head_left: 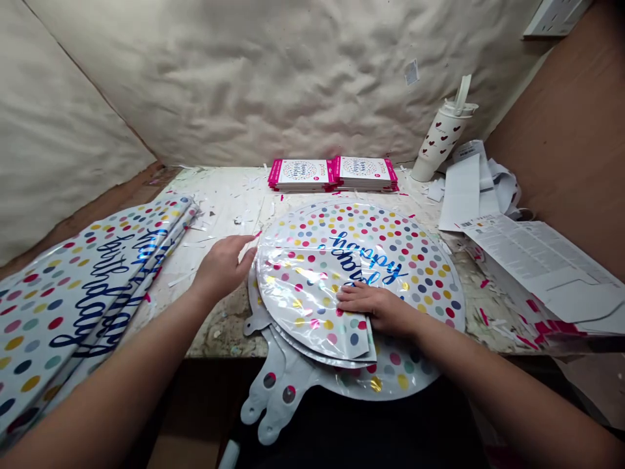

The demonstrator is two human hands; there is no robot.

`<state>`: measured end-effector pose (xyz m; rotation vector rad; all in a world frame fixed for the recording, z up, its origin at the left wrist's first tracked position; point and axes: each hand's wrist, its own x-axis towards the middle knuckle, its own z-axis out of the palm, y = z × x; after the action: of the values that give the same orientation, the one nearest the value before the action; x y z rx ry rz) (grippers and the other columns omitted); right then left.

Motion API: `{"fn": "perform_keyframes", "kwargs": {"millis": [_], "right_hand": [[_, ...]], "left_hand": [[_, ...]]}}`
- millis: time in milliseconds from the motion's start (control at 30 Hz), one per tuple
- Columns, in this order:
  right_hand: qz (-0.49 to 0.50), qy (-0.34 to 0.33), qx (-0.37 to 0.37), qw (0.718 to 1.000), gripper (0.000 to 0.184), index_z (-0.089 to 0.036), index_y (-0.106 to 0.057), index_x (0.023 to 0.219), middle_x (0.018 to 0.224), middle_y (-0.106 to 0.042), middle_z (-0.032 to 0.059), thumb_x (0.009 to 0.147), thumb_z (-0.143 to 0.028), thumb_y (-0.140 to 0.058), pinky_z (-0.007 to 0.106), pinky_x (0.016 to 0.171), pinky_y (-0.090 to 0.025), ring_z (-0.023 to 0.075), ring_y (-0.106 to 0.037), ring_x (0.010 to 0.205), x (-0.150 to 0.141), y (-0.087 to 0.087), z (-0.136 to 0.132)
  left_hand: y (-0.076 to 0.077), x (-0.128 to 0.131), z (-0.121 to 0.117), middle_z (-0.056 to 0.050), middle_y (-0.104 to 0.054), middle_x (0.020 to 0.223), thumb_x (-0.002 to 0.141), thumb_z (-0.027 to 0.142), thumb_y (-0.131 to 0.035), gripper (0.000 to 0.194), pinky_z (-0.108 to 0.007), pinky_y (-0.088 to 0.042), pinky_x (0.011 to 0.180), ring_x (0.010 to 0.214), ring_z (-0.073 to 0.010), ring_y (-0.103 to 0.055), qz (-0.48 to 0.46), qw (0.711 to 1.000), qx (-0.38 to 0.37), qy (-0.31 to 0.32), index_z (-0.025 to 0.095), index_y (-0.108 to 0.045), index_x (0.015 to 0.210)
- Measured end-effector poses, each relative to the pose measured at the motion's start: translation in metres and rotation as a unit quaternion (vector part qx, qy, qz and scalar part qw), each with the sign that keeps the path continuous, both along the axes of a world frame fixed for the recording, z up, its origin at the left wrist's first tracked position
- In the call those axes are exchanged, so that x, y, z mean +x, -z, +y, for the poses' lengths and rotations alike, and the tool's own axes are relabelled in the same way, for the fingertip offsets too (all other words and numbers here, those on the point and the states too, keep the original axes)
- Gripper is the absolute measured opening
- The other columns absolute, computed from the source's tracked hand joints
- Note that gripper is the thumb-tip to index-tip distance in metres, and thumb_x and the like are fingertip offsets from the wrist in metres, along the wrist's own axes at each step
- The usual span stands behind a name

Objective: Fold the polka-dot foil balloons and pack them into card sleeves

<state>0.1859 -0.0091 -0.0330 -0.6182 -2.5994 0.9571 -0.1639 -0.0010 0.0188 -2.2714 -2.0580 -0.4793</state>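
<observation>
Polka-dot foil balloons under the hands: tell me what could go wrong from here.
The right hand presses the folded foil balloon, so a hard press could crease it. The balloon tails hang past the table edge, so the pile might slide off. Paper scraps nearby could perhaps cling to the foil.

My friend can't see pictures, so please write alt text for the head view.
A left hand and a right hand touch a round polka-dot foil balloon that says happy birthday, lying on a worn white table. A pile of folded balloons lies to the left, with pink-edged packets and a heart-printed tumbler behind.
</observation>
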Motion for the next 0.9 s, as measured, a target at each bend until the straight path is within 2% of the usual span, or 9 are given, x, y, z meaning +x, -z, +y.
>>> {"fn": "perform_keyframes", "kwargs": {"millis": [133,300,467,533,600,667,767,833,900], "right_hand": [[-0.025,-0.044,-0.101,0.994,0.059,-0.026,-0.049,0.127,0.137,-0.042,0.0052,0.071,-0.017,-0.061,0.046,0.108,-0.016,0.023,-0.03,0.13,0.005,-0.019,0.007],[-0.071,-0.112,-0.166,0.977,0.064,-0.029,-0.046,0.128,0.141,-0.035,0.0007,0.068,-0.01,-0.059,0.045,0.109,-0.012,0.0217,-0.022,0.134,0.008,-0.029,0.02],[-0.056,-0.09,-0.126,0.986,0.055,-0.031,-0.05,0.124,0.139,-0.039,-0.0016,0.074,-0.01,-0.054,0.044,0.11,-0.014,0.0195,-0.027,0.132,0.006,-0.021,0.014],[-0.003,-0.034,-0.146,0.989,0.04,-0.029,-0.058,0.116,0.132,-0.049,-0.0001,0.078,-0.017,-0.054,0.043,0.109,-0.021,0.02,-0.037,0.127,0.004,-0.015,0.009],[0.089,0.071,-0.221,0.969,0.028,-0.024,-0.065,0.107,0.119,-0.06,0.0033,0.083,-0.03,-0.052,0.044,0.103,-0.034,0.0218,-0.051,0.116,0.0,-0.008,0.006],[0.198,0.174,-0.312,0.913,0.033,-0.021,-0.065,0.105,0.109,-0.066,0.0058,0.085,-0.042,-0.049,0.043,0.094,-0.043,0.0229,-0.059,0.104,-0.004,-0.003,0.008],[0.324,0.251,-0.374,0.832,0.037,-0.022,-0.063,0.105,0.105,-0.067,0.0052,0.081,-0.049,-0.054,0.042,0.091,-0.047,0.0224,-0.061,0.099,-0.008,0.001,0.016],[0.353,0.271,-0.36,0.82,0.035,-0.024,-0.063,0.104,0.105,-0.067,0.0035,0.08,-0.048,-0.056,0.041,0.091,-0.047,0.0217,-0.062,0.098,-0.007,0.001,0.021],[0.318,0.267,-0.319,0.852,0.033,-0.024,-0.065,0.101,0.104,-0.068,0.003,0.081,-0.047,-0.055,0.042,0.09,-0.047,0.0225,-0.062,0.098,-0.003,-0.003,0.022]], "left_hand": [[-0.004,0.023,-0.036,-0.005,-0.065,0.096,0.084,0.044,-0.044,0.035,-0.026,-0.049,0.069,0.083,-0.0184,-0.061,-0.146,0.988,-0.018,-0.035,0.017,-0.061,0.1],[0.003,0.023,-0.083,-0.003,-0.066,0.099,0.081,0.046,-0.05,0.034,-0.027,-0.048,0.074,0.083,-0.0176,-0.06,-0.223,0.97,-0.04,-0.089,0.02,-0.063,0.099],[0.004,0.018,-0.113,-0.004,-0.066,0.098,0.08,0.044,-0.053,0.032,-0.031,-0.047,0.082,0.09,-0.0198,-0.061,-0.288,0.952,-0.042,-0.097,0.019,-0.062,0.099],[0.0,0.02,-0.119,-0.005,-0.067,0.097,0.081,0.042,-0.054,0.03,-0.031,-0.048,0.083,0.091,-0.02,-0.061,-0.313,0.946,-0.032,-0.074,0.019,-0.062,0.099],[-0.004,0.027,-0.117,-0.005,-0.067,0.097,0.081,0.037,-0.056,0.026,-0.03,-0.049,0.083,0.09,-0.0193,-0.062,-0.312,0.949,-0.027,-0.014,0.019,-0.063,0.097],[-0.006,0.038,-0.105,-0.005,-0.068,0.095,0.083,0.03,-0.055,0.02,-0.028,-0.049,0.081,0.088,-0.0175,-0.063,-0.282,0.955,-0.031,0.088,0.019,-0.064,0.096],[0.002,0.059,-0.069,-0.006,-0.068,0.097,0.086,0.018,-0.046,0.024,-0.025,-0.049,0.081,0.089,-0.015,-0.062,-0.184,0.95,-0.049,0.248,0.019,-0.065,0.099],[0.012,0.068,-0.041,-0.006,-0.066,0.105,0.085,0.013,-0.043,0.029,-0.026,-0.048,0.085,0.095,-0.0153,-0.061,-0.099,0.947,-0.069,0.298,0.02,-0.065,0.101],[0.023,0.07,-0.019,-0.005,-0.065,0.109,0.083,0.015,-0.046,0.028,-0.028,-0.047,0.087,0.098,-0.0168,-0.061,-0.063,0.947,-0.081,0.303,0.022,-0.065,0.103]]}}
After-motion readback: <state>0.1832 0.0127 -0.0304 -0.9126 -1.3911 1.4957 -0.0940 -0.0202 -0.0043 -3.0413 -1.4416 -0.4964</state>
